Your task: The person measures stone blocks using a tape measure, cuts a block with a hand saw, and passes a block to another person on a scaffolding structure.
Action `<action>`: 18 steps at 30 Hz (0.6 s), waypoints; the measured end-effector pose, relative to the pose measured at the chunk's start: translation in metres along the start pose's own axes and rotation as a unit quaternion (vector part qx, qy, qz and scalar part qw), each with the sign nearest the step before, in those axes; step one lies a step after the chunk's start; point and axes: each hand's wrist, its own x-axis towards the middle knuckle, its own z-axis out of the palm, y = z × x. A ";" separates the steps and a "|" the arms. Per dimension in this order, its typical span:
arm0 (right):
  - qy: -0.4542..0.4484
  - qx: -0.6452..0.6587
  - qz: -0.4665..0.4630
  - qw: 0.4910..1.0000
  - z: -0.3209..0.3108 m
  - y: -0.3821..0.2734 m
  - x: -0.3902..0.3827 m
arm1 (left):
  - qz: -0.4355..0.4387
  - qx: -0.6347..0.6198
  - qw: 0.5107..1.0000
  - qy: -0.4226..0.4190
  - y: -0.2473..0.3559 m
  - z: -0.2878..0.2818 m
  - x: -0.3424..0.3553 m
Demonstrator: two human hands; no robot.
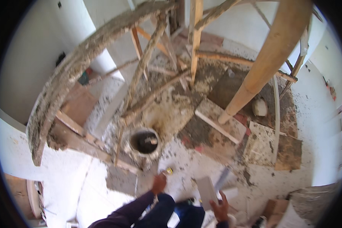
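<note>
- Small yellow object [169, 171], too small to identify, sits just beyond the left hand [159, 183], on the spattered white floor [315, 125] below the bucket.
- Left hand: reaching forward from a dark sleeve [131, 212]; fingers curled toward the yellow object; cannot tell whether they have hold of it.
- Far left: rough, mortar-crusted curved wooden beam [64, 81] arching over the scene, on plank bracing.
- Mortar-caked round bucket [144, 142], centre-left, upright on the floor; dark inside, with a pale lump or tool end showing; contents otherwise unclear.
- Right hand [219, 208]: fingers closed around the lower end of a flat pale grey rectangular slab [207, 192], held tilted up off the floor.
- Right of centre: smooth round pale wooden post [268, 57] leaning, foot resting on a flat board [220, 121].
- Small whitish rounded lump [259, 107] just right of the post's foot.
- Floor: grey mortar patches, scattered boards, debris. White plastered walls around.
</note>
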 end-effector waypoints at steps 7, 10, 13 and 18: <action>-0.199 0.071 -0.168 0.963 0.067 -0.220 0.067 | -0.160 -0.187 0.949 0.196 0.076 -0.204 -0.055; -0.251 0.353 -0.071 0.898 0.100 -0.304 0.094 | -0.080 -0.126 0.939 0.311 0.136 -0.296 -0.043; -0.341 0.432 -0.050 0.833 0.122 -0.389 0.128 | 0.004 -0.002 0.896 0.444 0.174 -0.400 -0.023; -0.285 0.457 -0.111 0.835 0.156 -0.489 0.191 | 0.146 0.219 0.684 0.680 0.205 -0.561 0.036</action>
